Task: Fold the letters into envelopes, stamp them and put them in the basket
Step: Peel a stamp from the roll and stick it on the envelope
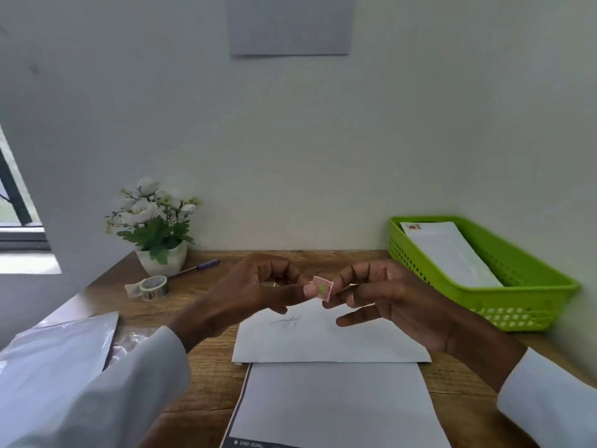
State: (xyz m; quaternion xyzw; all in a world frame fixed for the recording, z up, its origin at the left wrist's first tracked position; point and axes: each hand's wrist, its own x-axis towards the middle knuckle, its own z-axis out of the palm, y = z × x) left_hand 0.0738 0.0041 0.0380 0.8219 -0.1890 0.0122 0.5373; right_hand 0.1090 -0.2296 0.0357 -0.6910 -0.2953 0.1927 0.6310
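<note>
A small pink stamp [322, 288] with a green picture is pinched between the fingertips of my left hand [258, 289] and my right hand [384, 302], held above the desk. Under it lies a white envelope [323, 341] with a scribble on its face. A white sheet of paper [332, 402] lies nearer to me, partly under the envelope. At the right stands the green basket [517, 302], and a stamped white envelope [449, 250] lies inside it.
A potted white-flower plant [155, 227] stands at the back left, with a blue pen [197, 268] and a tape roll [154, 287] beside it. A shiny plastic sleeve [55, 354] lies at the left of the wooden desk [210, 370]. The wall is close behind.
</note>
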